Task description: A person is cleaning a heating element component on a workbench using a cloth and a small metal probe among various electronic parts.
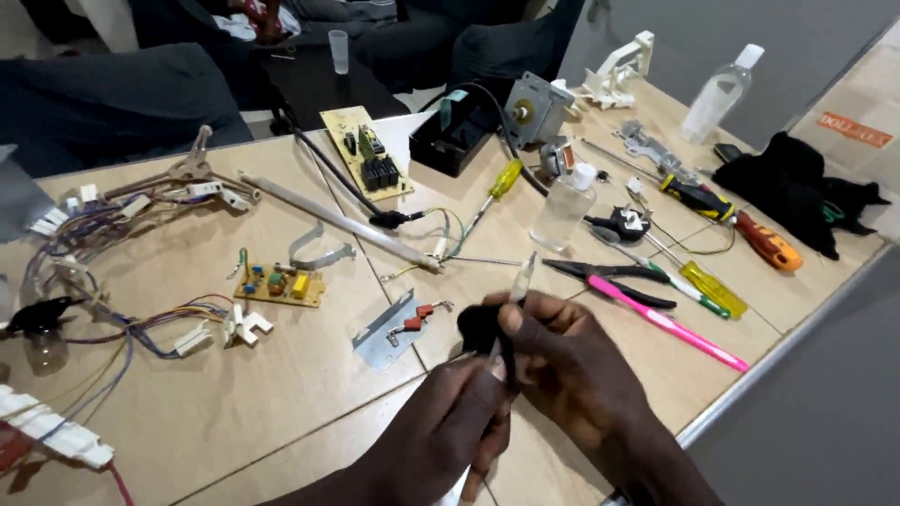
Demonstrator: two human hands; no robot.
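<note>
— Hands are held close together above the near edge of the table. A small black part is pinched between the fingers of the left hand and the right hand, and a thin pale tube sticks up out of the grip.

— Where is slippage likely?

— At the tube. Only its lower end seems to be gripped; whether it is fixed to the black part cannot be told. If the pinch is loosened, it could be dropped among the clutter.

— What lies underneath?

— A metal bracket with red parts is just left of the hands, and pink-handled pliers are just to the right. A dropped piece could be lost between them or rolled off the edge, which is near.

— Anything else at risk?

— A clear bottle stands upright just behind the hands. It could be knocked over by a sudden pull of the right elbow or wrist, and liquid might be spilled towards the small circuit board. Loose wires at the left could also be snagged.
</note>
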